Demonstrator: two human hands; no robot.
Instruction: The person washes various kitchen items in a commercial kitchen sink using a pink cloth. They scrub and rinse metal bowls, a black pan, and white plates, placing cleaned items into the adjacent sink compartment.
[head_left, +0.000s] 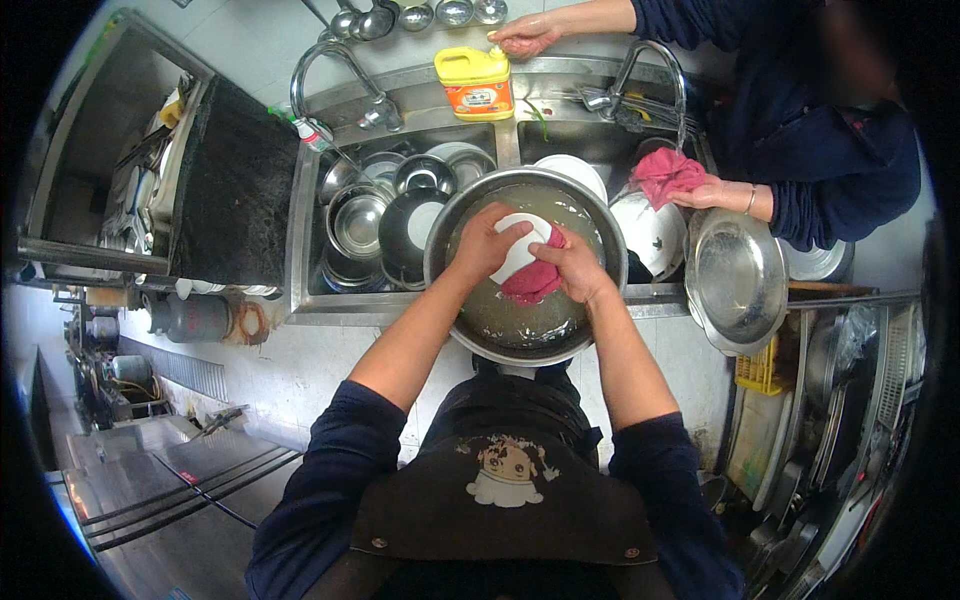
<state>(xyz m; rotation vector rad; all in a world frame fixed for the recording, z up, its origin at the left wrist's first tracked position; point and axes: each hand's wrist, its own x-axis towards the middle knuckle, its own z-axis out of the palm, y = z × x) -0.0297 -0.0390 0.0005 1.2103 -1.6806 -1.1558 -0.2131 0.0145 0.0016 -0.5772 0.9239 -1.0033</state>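
My left hand grips a small white dish by its left side, thumb over the rim. Against the dish's right side, my right hand holds a wet pink cloth. Both hands are over a large round metal basin of cloudy water. The basin sits across the front edge of a double sink. How deep the dish dips into the water cannot be told.
Metal bowls and plates crowd the left sink basin. A tap arches behind it. A yellow detergent jug stands on the back ledge under a co-worker's hand. The co-worker's other hand holds a pink cloth under running water. An oval metal pan lies right.
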